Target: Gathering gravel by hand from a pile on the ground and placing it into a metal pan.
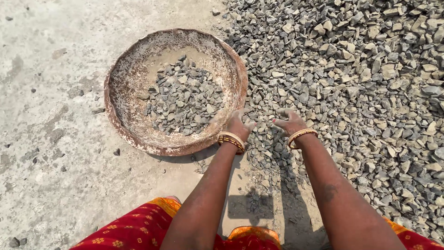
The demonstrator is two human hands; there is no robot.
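A person crouches over a concrete floor (51, 106), both bare arms stretched forward. The left hand (238, 124) rests against the near right edge of a wide, shallow metal pan (124, 99), its fingers loosely spread and empty, touching the rusty rim where it meets the stones. The right hand (289, 122) lies just beside it, palm down on the edge of a large heap of grey crushed stone (365, 78), fingers apart and curved over the chips; whether any stones are caught under the palm I cannot tell. Each wrist carries gold-coloured bangles (231, 140). The pan sits on the floor to the left of the heap, its right rim touching the stones, and its inside is crusted with pale dried residue. A smaller mound of the same grey chips (185, 98) lies in the pan's middle and right part, leaving the left wall bare. A red cloth with orange border and small yellow patterns (138, 229) shows at the bottom edge, under the arms. Loose pebbles lie scattered on the floor.
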